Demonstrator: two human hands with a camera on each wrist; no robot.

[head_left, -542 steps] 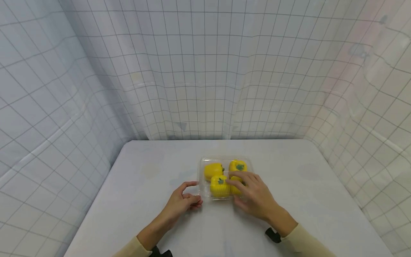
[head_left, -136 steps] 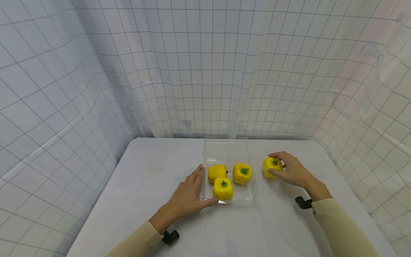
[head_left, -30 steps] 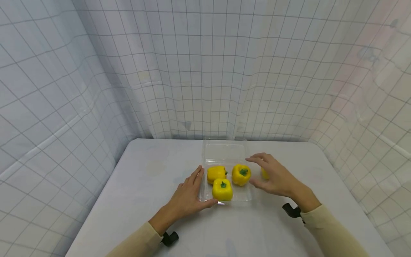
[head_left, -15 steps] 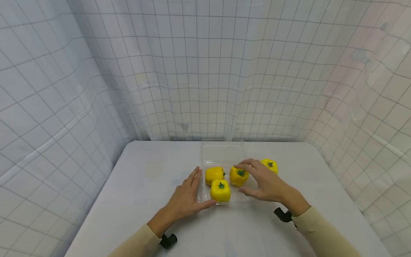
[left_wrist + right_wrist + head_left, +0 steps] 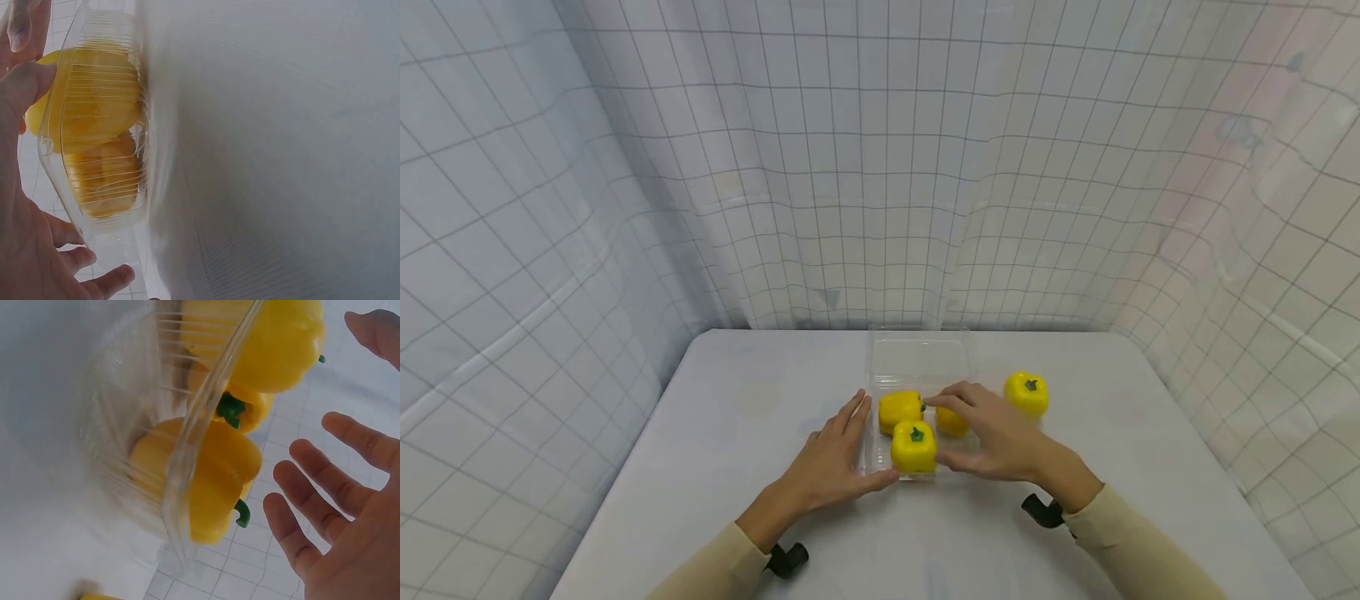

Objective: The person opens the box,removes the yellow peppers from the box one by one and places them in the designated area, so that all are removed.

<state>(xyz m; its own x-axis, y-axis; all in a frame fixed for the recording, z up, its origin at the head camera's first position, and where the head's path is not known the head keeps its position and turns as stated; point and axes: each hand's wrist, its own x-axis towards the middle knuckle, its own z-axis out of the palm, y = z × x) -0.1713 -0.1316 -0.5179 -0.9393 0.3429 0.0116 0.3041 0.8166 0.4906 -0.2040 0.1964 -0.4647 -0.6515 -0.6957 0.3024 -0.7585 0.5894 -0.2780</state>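
Note:
A clear plastic clamshell container [image 5: 119,369] holds three yellow bell peppers, its lid [image 5: 919,358] folded back behind it. In front lies one pepper [image 5: 913,447], with another pepper [image 5: 900,410] behind it. The third pepper [image 5: 952,422] is partly hidden by my right hand [image 5: 1003,437]. That hand hovers over the container's right side, fingers spread and holding nothing, thumb near the front pepper. My left hand [image 5: 823,471] rests along the container's left side, thumb [image 5: 28,84] at the front rim and fingers extended along the edge.
One more yellow pepper [image 5: 1027,394] sits on the white table [image 5: 752,392], right of the container. Grid-patterned white curtains [image 5: 850,167] enclose the table at the back and sides.
Earlier my right hand held a pepper on the table at right; it has since let go and moved left over the container. The lid has been folded back since the oldest frame.

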